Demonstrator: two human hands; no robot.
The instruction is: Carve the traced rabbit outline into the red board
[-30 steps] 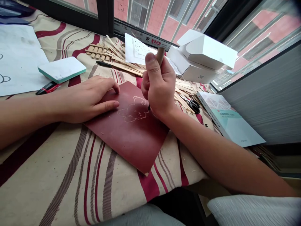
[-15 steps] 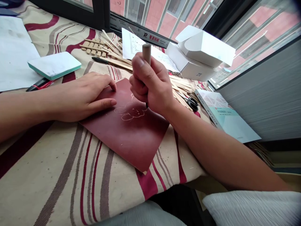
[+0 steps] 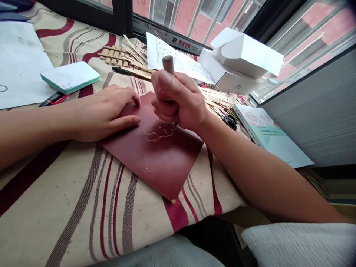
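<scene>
A reddish-brown board (image 3: 155,167) lies at an angle on the striped cloth, with a pale line drawing (image 3: 160,132) cut into its surface. My right hand (image 3: 180,98) is wrapped in a fist around the wooden handle of a carving tool (image 3: 168,63). The tool stands nearly upright, and its dark tip meets the board at the drawing's right side. My left hand (image 3: 108,113) rests on the board's left edge, thumb stretched out and fingers loosely bent. Part of the drawing is hidden behind my right hand.
Behind the board lie thin wooden strips (image 3: 133,61), a printed sheet (image 3: 178,61) and a white box (image 3: 222,74). Scissors (image 3: 230,121) and a book (image 3: 272,133) are at the right. A white-and-green pad (image 3: 71,77), pens (image 3: 52,99) and paper (image 3: 22,70) lie left.
The view has shifted slightly. The carving tool's handle leans farther left, and my right hand has tilted with it. My left hand has stayed in place on the board.
</scene>
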